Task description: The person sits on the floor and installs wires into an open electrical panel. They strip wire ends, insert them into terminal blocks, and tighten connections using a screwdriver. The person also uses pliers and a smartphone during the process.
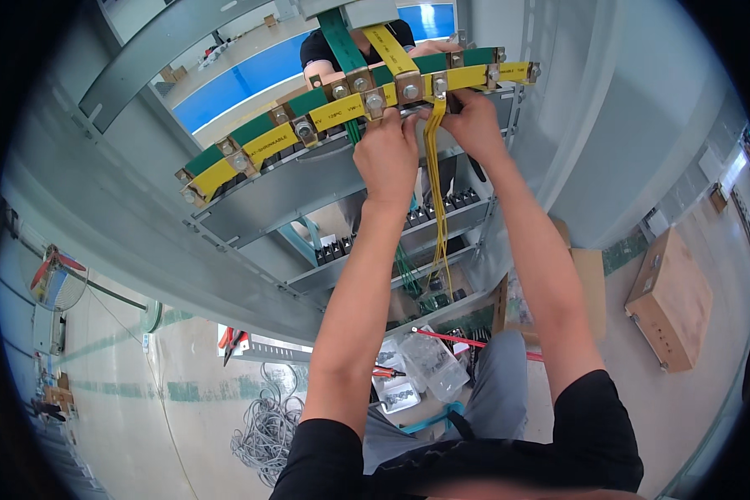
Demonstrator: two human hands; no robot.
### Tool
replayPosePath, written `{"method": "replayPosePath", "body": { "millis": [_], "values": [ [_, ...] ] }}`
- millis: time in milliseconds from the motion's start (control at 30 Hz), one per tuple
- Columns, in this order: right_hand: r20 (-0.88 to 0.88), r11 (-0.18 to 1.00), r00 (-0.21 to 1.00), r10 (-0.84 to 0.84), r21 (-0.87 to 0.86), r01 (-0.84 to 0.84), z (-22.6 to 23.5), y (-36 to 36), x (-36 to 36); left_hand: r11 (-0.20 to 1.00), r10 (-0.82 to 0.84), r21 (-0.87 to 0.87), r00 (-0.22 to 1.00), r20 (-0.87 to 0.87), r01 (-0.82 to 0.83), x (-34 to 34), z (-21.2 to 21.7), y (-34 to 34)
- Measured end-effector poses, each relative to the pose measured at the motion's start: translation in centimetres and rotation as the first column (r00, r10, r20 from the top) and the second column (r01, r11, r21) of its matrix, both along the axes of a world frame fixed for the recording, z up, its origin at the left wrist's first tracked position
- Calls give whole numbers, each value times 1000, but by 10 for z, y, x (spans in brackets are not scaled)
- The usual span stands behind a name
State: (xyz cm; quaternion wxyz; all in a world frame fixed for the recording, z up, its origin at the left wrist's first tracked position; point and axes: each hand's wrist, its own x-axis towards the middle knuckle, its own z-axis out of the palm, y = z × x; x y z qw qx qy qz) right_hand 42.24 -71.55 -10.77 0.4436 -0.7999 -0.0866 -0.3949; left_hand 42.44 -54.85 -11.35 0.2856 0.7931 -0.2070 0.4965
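Observation:
Both my arms reach up to a yellow-sleeved busbar (275, 142) with bolts along it, in front of a green-sleeved busbar (254, 127). My left hand (387, 158) is closed, fingertips at the yellow busbar's lower edge, just under a bolt (374, 102); what they pinch is hidden. My right hand (477, 127) is closed too, its fingers bent behind the bar beside a bundle of yellow wires (435, 167); whatever they hold is hidden. Those wires hang between my hands from a bolted joint (440, 85). Green wires (404, 268) run down lower in the cabinet.
Behind the busbars a co-worker in a dark top (333, 52) has hands near the green bar. Rows of black components (335, 250) sit on cabinet rails. Below are a clear plastic box (443, 373), red-handled pliers (233, 340), a grey cable coil (268, 425) and a cardboard box (590, 287).

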Motion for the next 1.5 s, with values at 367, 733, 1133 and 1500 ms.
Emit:
{"method": "replayPosePath", "body": {
  "millis": [367, 733, 1133, 1500],
  "values": [
    [-58, 999, 998, 38, 11, -38, -1, -8, 4, 1000, 14, -18, 999, 46, -13, 2, -2, -3],
    [-24, 998, 998, -58, -11, 58, 3, 0, -2, 997, 67, 34, 994, -85, -65, -10, 9, -6],
    [118, 998, 991, -57, -7, 58, -7, 7, 2, 997, 73, 25, 997, -41, -72, -5, 2, -10],
    [54, 1000, 998, -23, 11, 22, 5, 7, -4, 1000, 8, -23, 988, -153, -12, -12, 9, -1]
  ]
}}
